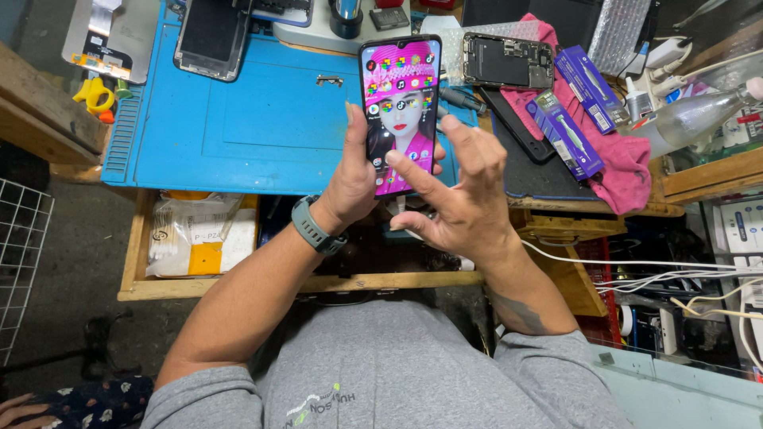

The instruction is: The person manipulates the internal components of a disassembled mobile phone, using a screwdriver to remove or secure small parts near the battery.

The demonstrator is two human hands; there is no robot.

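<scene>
At centre frame, a smartphone [400,111] stands upright above the counter, its screen lit with a pink wallpaper and rows of small app icons, a dark bezel and a teardrop notch at the top edge. Left hand [354,179] grasps the phone from behind and along its lower left side, thumb lying up the left edge; a grey wristwatch [311,226] sits on that wrist. Right hand [461,195] is unclenched, holding nothing, with its index fingertip touching the lower part of the screen. Behind the phone lies a blue work mat [238,127]. At upper right, an opened phone body [509,61] rests on a pink cloth [624,171].
</scene>
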